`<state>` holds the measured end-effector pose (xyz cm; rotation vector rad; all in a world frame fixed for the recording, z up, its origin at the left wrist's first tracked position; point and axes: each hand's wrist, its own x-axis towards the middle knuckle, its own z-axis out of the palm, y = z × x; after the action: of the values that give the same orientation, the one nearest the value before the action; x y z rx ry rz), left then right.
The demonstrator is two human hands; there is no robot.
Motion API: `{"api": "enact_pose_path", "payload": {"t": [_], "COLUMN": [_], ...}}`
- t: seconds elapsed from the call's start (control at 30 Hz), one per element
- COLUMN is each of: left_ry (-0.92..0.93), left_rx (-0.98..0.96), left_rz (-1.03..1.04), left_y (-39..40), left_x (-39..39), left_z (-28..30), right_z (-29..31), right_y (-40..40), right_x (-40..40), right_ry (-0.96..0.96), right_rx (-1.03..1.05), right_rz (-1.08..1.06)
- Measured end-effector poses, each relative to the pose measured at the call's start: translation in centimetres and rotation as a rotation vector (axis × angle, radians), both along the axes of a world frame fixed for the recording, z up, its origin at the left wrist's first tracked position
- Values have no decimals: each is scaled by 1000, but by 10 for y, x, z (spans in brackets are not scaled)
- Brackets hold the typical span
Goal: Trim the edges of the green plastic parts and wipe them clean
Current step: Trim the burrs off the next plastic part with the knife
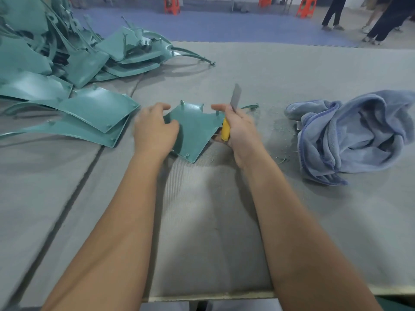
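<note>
While both hands work at mid tabletop, state per item:
Left hand: fingers curled over the left edge of the green part, grip closed on it, hand slightly blurred.
Right hand: grip closed round the knife handle, thumb stretched toward the part's upper right corner.
Green part: flat-ish curved panel between the two hands, small pegs along its top edge, lower corner at the tabletop; whether the rest is lifted, cannot tell.
Knife: yellow handle in the right palm, grey blade sticking up and away, just beside the part's right edge; blade contact with the part not clear.
Part pile: many more green panels and thin curved strips heaped far left, two panels stacked nearest the left hand.
Towel: blue, crumpled, right of the right hand, apart from it.
Shavings: thin green scraps scattered between knife hand and towel.
Tabletop: grey padded mat, seam running diagonally on the left.
Background: orange stools and people's legs on the floor beyond.
</note>
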<state>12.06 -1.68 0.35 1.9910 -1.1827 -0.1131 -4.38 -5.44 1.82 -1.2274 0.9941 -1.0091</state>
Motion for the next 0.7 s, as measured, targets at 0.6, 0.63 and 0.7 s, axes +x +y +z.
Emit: {"api": "enact_pose_path", "payload": {"t": [0.6,0.63,0.7], "left_ry": [1444,1447,1499], "left_rx": [-183,-196,-260], "left_rz": [-342,-340,-294], "left_y": [-2,-2,-5], "left_x": [-42,-45,-47], "left_z": [8,7,6], "right_z": [-7,-7,-8], "right_y": [-15,-13,-7], "right_x": [-2,0,5], "right_ry": [-412,-395,-311], "right_rx": [-66,-89,-178], "right_rz": [-177,-169,-202]}}
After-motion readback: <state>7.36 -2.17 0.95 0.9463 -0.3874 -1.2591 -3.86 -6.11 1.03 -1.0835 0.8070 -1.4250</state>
